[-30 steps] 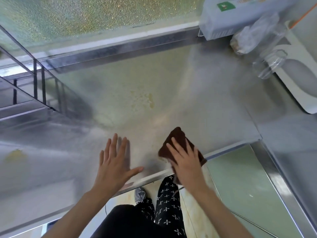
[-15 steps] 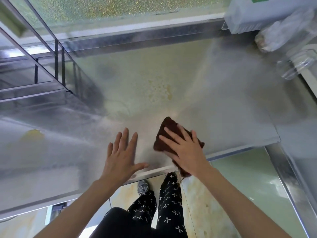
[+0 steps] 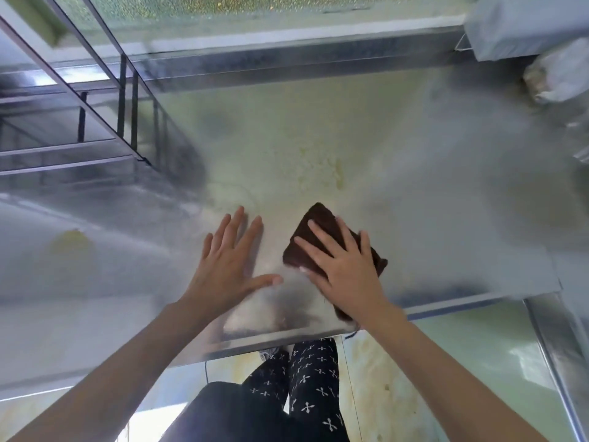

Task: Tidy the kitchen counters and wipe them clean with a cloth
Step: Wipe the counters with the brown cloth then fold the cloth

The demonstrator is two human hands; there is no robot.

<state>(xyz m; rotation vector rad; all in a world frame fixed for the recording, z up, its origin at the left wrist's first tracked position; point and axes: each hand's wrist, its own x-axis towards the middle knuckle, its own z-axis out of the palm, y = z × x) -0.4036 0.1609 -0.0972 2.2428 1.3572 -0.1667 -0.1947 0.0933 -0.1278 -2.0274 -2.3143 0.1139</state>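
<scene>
There is just one camera, worn on the person's head. It looks forward and down, close over the counter (image 3: 366,148) and both hands.

Dk brown cloth (image 3: 322,231), silver steel counter (image 3: 430,218) w/ yellowish stains, black trousers (image 3: 312,378) w/ white crosses.

brown cloth (image 3: 322,237) pushed farther onto the counter (image 3: 414,218) under the right hand (image 3: 345,269), left hand (image 3: 228,266) edged forward
</scene>
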